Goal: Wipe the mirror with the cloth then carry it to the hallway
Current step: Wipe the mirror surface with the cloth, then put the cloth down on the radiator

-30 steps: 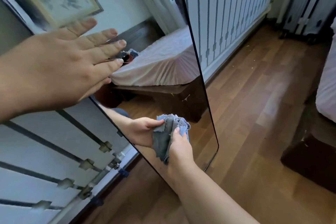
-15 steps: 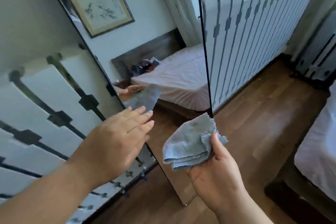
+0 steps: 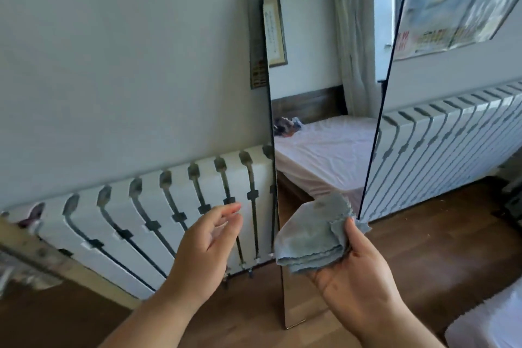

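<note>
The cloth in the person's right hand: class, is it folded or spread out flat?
Folded. The cloth sits bunched in the right hand, with several stacked layered edges showing along its lower side.

A long white slatted radiator cover with dark vertical slots runs along the base of the pale grey wall, on both sides of the frame centre. A colourful poster with red lettering hangs on the upper right of the wall. A small dark calendar-like panel is fixed to the wall at mid-height. The floor is brown wood-plank laminate. A light wooden plank lies tilted at the lower left, against the cover. A white fabric corner occupies the lower right.
</note>
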